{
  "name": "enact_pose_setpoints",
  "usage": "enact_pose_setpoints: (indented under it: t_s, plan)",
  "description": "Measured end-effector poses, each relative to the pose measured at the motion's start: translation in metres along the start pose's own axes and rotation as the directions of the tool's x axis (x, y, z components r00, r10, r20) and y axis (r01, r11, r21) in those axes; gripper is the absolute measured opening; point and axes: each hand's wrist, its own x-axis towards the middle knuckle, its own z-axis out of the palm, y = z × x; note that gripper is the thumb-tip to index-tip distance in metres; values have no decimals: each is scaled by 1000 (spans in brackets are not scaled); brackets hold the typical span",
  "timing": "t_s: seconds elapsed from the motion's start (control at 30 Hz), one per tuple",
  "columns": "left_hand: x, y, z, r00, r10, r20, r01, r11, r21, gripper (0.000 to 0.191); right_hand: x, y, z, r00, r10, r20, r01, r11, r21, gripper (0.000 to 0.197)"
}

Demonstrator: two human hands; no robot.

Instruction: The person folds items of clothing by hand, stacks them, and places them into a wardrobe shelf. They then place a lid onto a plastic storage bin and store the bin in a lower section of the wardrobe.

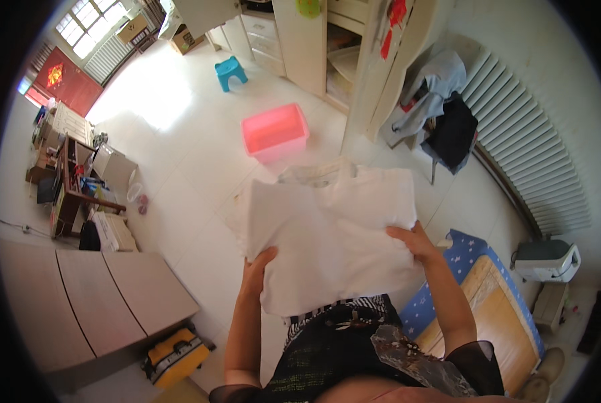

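Note:
A white cloth garment (pixel 330 237), folded into a rough rectangle, is held up in front of my body, its collar-like edge pointing away from me. My left hand (pixel 260 264) grips its left side, thumb on top and fingers hidden underneath. On the opposite side, my right hand (pixel 413 242) grips the fabric the same way. Beyond the garment, a pink plastic bin (pixel 275 132) stands on the tiled floor; no contents can be made out in it.
A blue plastic stool (pixel 231 73) stands past the bin, near cream cabinets (pixel 300 45). Clothes drape a chair (pixel 434 171) beside a white radiator (pixel 527 136). A star-patterned blue cloth edges a wooden surface (pixel 502 312) at right. A yellow case (pixel 179 357) lies beside a low cabinet (pixel 129 287).

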Motion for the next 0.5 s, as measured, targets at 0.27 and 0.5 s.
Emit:
enact_pose_setpoints:
  t_s: [0.27,0.5]
  plan:
    - [69,52,-25,980,149,-134,-166,978,-127,60,121,-99,78,984,23,178,15,979,-205,68]
    - [125,111,-25,943,226,-245,-283,932,-228,63,233,-151,126,950,115,292,-31,960,-277,86]
